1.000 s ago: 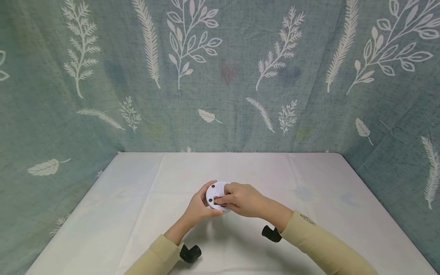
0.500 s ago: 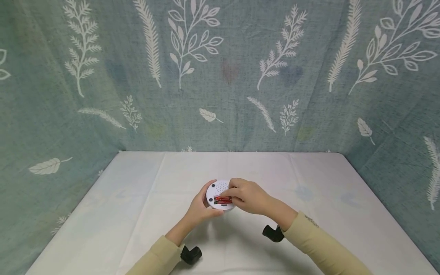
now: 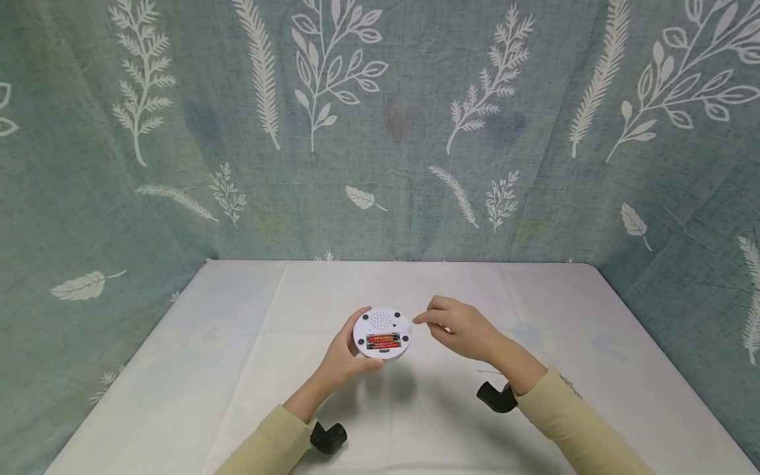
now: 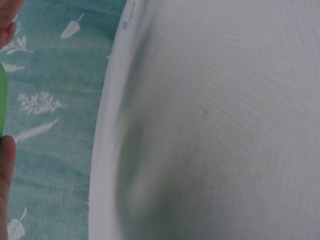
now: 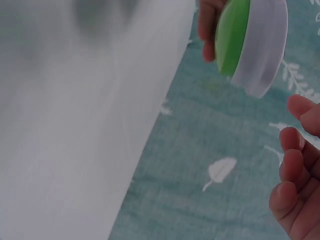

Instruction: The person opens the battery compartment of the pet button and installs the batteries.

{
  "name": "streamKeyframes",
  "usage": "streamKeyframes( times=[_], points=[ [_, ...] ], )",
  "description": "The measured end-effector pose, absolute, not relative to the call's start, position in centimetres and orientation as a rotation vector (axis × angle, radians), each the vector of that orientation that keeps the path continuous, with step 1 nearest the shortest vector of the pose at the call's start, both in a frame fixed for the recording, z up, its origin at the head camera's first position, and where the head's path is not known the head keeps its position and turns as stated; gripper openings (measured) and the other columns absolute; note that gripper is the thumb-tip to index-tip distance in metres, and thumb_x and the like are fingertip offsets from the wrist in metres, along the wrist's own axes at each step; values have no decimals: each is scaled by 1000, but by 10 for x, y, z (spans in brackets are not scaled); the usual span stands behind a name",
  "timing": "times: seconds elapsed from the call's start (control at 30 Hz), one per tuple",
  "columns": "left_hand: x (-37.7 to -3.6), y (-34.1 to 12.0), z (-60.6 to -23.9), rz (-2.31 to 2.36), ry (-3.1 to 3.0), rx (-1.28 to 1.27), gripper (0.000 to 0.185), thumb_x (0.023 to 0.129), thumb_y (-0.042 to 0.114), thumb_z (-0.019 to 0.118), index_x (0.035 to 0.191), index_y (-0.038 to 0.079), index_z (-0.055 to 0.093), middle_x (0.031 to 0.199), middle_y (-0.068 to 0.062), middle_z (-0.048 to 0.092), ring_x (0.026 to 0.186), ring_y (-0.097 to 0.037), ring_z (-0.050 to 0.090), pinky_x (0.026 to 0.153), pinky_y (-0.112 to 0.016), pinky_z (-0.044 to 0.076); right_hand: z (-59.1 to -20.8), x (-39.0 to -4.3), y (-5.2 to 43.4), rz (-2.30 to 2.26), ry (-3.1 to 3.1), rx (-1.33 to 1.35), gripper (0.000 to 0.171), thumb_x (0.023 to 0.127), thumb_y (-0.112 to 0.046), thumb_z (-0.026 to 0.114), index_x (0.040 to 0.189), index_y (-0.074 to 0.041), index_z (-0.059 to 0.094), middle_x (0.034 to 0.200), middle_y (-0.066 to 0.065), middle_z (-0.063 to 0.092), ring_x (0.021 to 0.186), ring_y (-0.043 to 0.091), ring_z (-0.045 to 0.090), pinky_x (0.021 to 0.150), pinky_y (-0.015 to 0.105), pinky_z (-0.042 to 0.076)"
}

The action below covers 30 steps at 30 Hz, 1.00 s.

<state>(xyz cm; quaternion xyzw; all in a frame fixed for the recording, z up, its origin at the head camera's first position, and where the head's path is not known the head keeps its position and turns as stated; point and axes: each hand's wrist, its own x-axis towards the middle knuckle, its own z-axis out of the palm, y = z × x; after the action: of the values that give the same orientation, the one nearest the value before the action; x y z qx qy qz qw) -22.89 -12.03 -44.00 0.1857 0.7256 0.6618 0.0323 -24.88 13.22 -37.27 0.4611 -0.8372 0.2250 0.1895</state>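
Observation:
In the head view my left hand [image 3: 351, 346] grips a round white device [image 3: 382, 327] by its rim, lifted a little over the white table [image 3: 249, 330]. Its back faces up, with speaker holes and an uncovered compartment holding red batteries [image 3: 382, 341]. My right hand [image 3: 442, 321] hovers just right of the device without touching it, fingers loosely curled and holding nothing I can see. In the right wrist view the device [image 5: 252, 42] shows a green face and white body, with left fingers [image 5: 207, 25] on it and my right fingertips [image 5: 295, 175] apart from it.
A teal cloth with white leaf prints [image 3: 380, 132] hangs behind and at both sides of the table. Black wrist camera mounts [image 3: 328, 437] [image 3: 497, 397] sit under both sleeves. The left wrist view shows mostly the white tablecloth [image 4: 215, 125].
My right hand has come off the device and moved right, uncovering the red batteries. The left hand keeps its grip and has raised the device slightly.

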Motion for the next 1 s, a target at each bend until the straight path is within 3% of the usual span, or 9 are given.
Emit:
streamKeyframes(
  times=[0.6,0.83,1.0],
  points=[
    [-226,-123,-436,2050,2215,501,95,67,9,78,144,10,22,140,-13,37,123,-25,41,98,-23,37,-399,-250,208,580,-2712,1104,21,83,4,56,96,-7,68,80,-5,55,61,0,38,53,17,38],
    [-226,-124,-436,2061,2205,489,97,67,10,79,144,9,21,141,-12,36,124,-25,40,99,-25,38,-423,-255,224,509,-2834,1030,14,80,0,63,93,-1,69,80,-2,59,65,4,52,56,19,44],
    [-225,-124,-436,2058,2208,494,97,68,11,79,144,7,20,141,-13,35,125,-26,39,99,-26,38,-440,-258,226,433,-2939,955,10,80,-5,65,89,-4,70,80,-3,60,69,6,56,58,19,46]
  ],
)
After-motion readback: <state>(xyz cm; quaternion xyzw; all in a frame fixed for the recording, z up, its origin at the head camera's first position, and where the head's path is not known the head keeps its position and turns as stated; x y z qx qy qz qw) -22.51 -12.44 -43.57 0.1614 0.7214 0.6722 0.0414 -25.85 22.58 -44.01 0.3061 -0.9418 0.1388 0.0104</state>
